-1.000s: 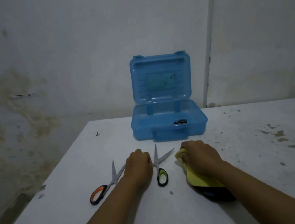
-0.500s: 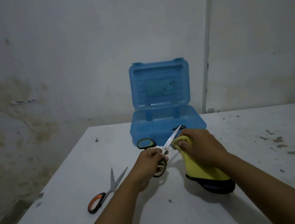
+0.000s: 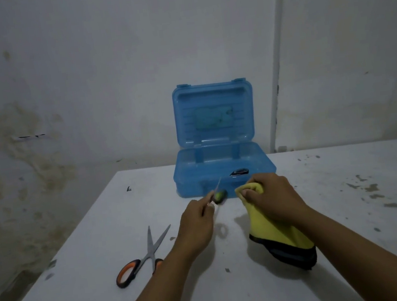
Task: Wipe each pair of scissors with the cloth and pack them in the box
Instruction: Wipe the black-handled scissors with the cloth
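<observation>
My left hand (image 3: 196,222) grips a pair of green-and-black-handled scissors (image 3: 219,196), blurred by motion and lifted just above the table in front of the box. My right hand (image 3: 272,197) clutches a yellow cloth with a black edge (image 3: 282,240) that hangs down to the table. A short gap separates the scissors from the cloth. The blue plastic box (image 3: 196,178) stands open at the table's far side, lid upright, with a dark-handled pair of scissors (image 3: 239,171) inside. An orange-and-black-handled pair (image 3: 141,260) lies slightly open on the table left of my left arm.
The white table (image 3: 354,243) carries dark specks and stains on its right side. Its left edge drops off beside a stained wall. A white pipe (image 3: 276,78) runs down the wall behind the box.
My left hand picked the green-handled scissors off the table and turned them; the blades slid away from the cloth. My right hand lifted the cloth and stays bunched around it.
</observation>
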